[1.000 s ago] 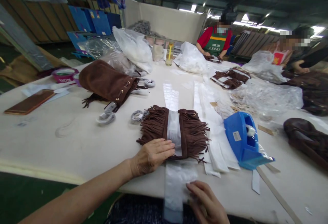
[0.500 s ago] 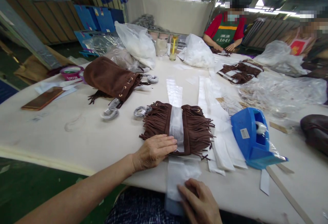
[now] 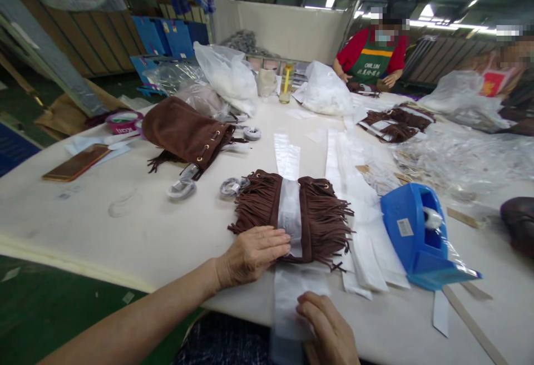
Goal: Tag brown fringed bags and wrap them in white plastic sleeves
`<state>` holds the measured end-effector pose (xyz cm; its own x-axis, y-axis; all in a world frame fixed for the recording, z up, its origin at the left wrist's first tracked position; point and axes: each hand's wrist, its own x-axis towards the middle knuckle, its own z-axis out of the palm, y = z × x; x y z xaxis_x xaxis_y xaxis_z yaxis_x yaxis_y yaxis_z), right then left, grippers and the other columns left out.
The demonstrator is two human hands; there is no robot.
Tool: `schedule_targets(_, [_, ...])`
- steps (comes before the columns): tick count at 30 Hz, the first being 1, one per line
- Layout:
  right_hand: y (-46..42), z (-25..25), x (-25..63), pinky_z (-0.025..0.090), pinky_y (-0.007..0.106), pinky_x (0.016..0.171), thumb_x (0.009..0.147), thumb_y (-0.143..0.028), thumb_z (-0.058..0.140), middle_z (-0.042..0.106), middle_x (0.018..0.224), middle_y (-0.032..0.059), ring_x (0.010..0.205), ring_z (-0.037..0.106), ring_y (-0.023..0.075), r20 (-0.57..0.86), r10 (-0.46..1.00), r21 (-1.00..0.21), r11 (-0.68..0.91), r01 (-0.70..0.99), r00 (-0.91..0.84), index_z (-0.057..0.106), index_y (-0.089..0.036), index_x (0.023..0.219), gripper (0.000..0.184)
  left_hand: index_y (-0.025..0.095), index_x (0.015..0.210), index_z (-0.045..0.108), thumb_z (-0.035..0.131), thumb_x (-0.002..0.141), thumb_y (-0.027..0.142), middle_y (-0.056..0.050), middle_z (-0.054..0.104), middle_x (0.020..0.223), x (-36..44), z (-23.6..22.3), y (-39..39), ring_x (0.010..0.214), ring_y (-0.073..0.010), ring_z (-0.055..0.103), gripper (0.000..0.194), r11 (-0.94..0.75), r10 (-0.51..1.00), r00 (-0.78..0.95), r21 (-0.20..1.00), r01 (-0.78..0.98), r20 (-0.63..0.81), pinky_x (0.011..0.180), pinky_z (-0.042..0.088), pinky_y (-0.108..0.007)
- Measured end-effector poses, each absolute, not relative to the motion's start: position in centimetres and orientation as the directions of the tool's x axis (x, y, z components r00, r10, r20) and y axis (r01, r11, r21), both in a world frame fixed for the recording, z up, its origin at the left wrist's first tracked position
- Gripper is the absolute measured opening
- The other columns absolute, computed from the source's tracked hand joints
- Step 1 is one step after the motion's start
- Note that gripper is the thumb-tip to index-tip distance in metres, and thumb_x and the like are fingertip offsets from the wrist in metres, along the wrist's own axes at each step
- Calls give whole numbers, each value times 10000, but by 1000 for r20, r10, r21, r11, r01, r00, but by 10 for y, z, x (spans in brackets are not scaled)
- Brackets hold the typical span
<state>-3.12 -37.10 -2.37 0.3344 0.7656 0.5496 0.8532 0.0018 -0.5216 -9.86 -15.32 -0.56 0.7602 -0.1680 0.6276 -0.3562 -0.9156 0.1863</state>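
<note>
A brown suede fringed bag point(image 3: 254, 201) lies flat on the table, its fringes spread to both sides. A translucent plastic strip point(image 3: 288, 215) runs lengthwise over its middle, and a strip of film also shows past its near edge and hangs over the table edge. My left hand point(image 3: 254, 253) rests on the bag's near left part, fingers stretched out flat and touching the strip. By the table's front edge, my right hand point(image 3: 327, 326) has its curled fingers closed on the strip's near end; the thumb's grip is partly hidden.
A blue tape dispenser point(image 3: 406, 231) stands right of white strips point(image 3: 362, 242). To the left lie a brown drawstring bag point(image 3: 179, 126), a coiled wrapped cord point(image 3: 181, 188) and a phone point(image 3: 77, 162). Plastic bags point(image 3: 325, 87) sit farther back. A co-worker point(image 3: 371, 59) handles brown material across the table.
The view has shifted slightly, so things appear a little lower and to the right. My left hand stays on the bag; my right hand stays by the strip's near end.
</note>
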Motion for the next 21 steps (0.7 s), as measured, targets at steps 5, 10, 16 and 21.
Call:
schedule_targets(5, [-362,-28,-20,483,273,623,861,-131,360,634,853,99,735,587,173,562,779,-459,14,888,278,598,-176,1041,302,139,1107,563,405,877,121,-71,625,1137,-99,-6,-154,1138,-153,516,279,-918,-176,765,177,-354,619,964,421,-319])
schedule_targets(10, [-344,-14,-19,499,255,587,862,-74,345,661,783,114,666,593,163,681,719,-343,143,928,141,600,-125,1019,304,128,1122,550,390,878,101,-76,619,1145,-99,-8,-150,1174,-159,481,292,-923,-218,761,125,-365,612,997,392,-325])
schedule_targets(16, [-334,5,-17,515,236,577,862,-40,354,677,720,103,598,592,147,670,741,-129,159,979,-32,639,-104,877,292,109,1104,556,348,904,133,-95,614,1148,-100,-14,-151,1179,-191,476,289,-927,-254,742,62,-370,621,996,388,-351])
schedule_targets(21, [-329,7,-20,491,223,529,846,7,357,676,692,78,554,576,135,636,765,-51,167,985,-97,624,-113,823,294,123,1079,557,352,913,148,-88,643,1074,-98,-14,-158,1128,-184,514,265,-935,-234,726,53,-349,647,970,403,-339])
